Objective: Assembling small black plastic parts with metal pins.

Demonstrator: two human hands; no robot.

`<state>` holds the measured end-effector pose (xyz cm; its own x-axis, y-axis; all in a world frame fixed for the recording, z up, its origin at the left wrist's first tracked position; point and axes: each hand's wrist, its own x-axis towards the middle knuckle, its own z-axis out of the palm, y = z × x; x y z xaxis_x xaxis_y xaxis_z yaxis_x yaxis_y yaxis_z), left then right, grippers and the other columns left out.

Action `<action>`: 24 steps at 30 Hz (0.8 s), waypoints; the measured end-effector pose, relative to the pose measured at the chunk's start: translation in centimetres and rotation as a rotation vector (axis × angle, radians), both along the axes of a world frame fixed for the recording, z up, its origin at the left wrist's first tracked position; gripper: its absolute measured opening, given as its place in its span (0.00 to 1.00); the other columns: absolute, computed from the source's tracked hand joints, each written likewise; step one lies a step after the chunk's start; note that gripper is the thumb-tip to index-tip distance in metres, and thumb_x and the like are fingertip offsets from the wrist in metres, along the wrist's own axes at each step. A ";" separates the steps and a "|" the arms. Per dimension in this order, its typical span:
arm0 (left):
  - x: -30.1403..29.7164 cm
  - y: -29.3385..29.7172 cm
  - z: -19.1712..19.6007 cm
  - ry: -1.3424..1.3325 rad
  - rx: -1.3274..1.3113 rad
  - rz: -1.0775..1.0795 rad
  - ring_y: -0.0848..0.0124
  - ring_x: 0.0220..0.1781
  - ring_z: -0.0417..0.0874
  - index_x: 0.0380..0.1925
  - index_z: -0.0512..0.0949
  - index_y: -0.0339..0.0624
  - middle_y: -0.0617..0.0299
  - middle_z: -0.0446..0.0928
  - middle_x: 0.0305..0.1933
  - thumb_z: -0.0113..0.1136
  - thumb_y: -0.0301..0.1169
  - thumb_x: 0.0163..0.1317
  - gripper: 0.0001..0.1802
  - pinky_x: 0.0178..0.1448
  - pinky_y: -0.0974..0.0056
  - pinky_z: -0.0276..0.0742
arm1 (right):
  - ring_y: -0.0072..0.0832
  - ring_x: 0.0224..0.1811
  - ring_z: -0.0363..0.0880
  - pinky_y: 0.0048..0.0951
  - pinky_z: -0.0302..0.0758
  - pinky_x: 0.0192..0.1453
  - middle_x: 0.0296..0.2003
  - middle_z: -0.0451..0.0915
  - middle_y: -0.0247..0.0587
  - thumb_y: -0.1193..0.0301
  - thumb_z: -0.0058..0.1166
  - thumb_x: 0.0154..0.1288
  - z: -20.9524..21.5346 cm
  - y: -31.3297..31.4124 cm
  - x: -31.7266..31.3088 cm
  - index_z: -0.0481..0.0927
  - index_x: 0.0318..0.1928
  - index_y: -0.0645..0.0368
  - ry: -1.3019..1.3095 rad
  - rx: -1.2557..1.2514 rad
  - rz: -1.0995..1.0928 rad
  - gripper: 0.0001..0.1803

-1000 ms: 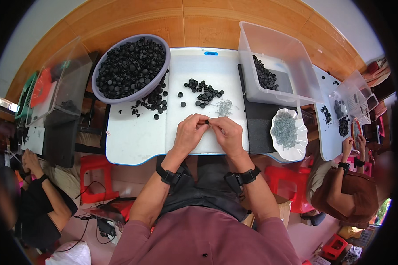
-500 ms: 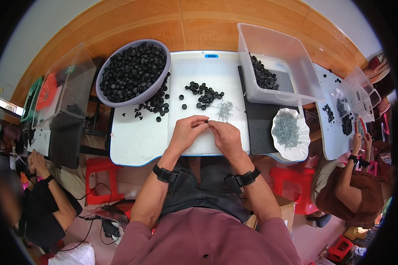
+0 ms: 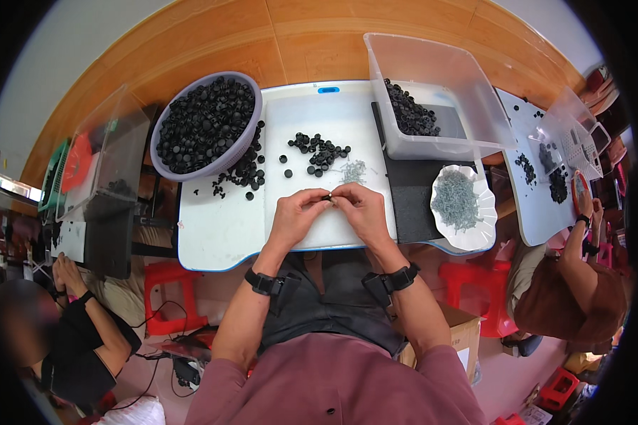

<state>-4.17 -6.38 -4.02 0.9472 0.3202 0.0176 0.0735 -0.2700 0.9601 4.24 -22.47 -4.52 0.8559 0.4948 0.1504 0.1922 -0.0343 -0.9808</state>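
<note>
Over the near part of the white table, my left hand pinches a small black round cap between thumb and fingertips. My right hand meets it there, its fingers closed together at the cap; whatever they grip is too small to make out. Just beyond the hands lies a loose cluster of black caps, with a little heap of grey screws at its right. Two caps sit apart to the left of that cluster.
A lavender basket heaped with black caps stands at the back left, more caps spilled beside it. At right are a clear plastic bin with black parts and a white fluted dish of screws. Co-workers sit at both sides.
The view has shifted slightly. My right hand has turned in, its fingertips now closing over the cap beside my left hand's fingertips. The piles on the table look the same.
</note>
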 end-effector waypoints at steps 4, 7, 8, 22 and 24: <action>0.0 0.2 -0.1 -0.060 0.050 -0.015 0.72 0.44 0.89 0.49 0.87 0.37 0.56 0.89 0.42 0.70 0.27 0.64 0.14 0.50 0.67 0.84 | 0.26 0.33 0.87 0.26 0.80 0.39 0.32 0.88 0.43 0.79 0.65 0.62 0.2 0.3 -0.1 0.87 0.41 0.64 -0.084 -0.065 -0.028 0.07; -0.2 0.4 0.4 -0.037 0.018 -0.022 0.75 0.44 0.88 0.49 0.87 0.35 0.58 0.89 0.43 0.69 0.25 0.65 0.13 0.51 0.69 0.83 | 0.31 0.31 0.86 0.29 0.80 0.38 0.32 0.87 0.45 0.80 0.64 0.61 0.3 0.8 -0.2 0.87 0.40 0.63 -0.193 -0.090 -0.043 0.07; -0.4 0.7 0.7 -0.020 -0.019 -0.020 0.75 0.45 0.87 0.48 0.87 0.35 0.58 0.89 0.43 0.69 0.24 0.65 0.12 0.52 0.68 0.83 | 0.34 0.31 0.85 0.30 0.80 0.38 0.32 0.86 0.46 0.80 0.63 0.61 0.3 1.3 -0.3 0.87 0.40 0.63 -0.270 -0.089 -0.047 0.07; -0.1 -0.7 0.8 -0.004 -0.053 0.020 0.74 0.44 0.89 0.47 0.86 0.33 0.56 0.90 0.41 0.69 0.28 0.64 0.13 0.52 0.67 0.83 | 0.18 0.31 0.82 0.20 0.77 0.37 0.29 0.86 0.37 0.82 0.63 0.62 -0.3 -0.1 -0.1 0.87 0.38 0.67 0.066 0.043 -0.026 0.04; 0.0 -0.5 -0.2 -0.046 -0.069 0.021 0.74 0.44 0.89 0.47 0.86 0.33 0.56 0.90 0.42 0.69 0.28 0.64 0.13 0.51 0.67 0.83 | 0.18 0.30 0.81 0.20 0.76 0.36 0.29 0.86 0.36 0.83 0.62 0.63 -0.5 0.1 -0.1 0.86 0.38 0.67 0.066 0.048 -0.031 0.04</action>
<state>-4.15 -6.90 -4.17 0.9389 0.3421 0.0384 0.0334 -0.2016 0.9789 4.13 -22.33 -5.05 0.8793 0.4619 0.1161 0.1269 0.0078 -0.9919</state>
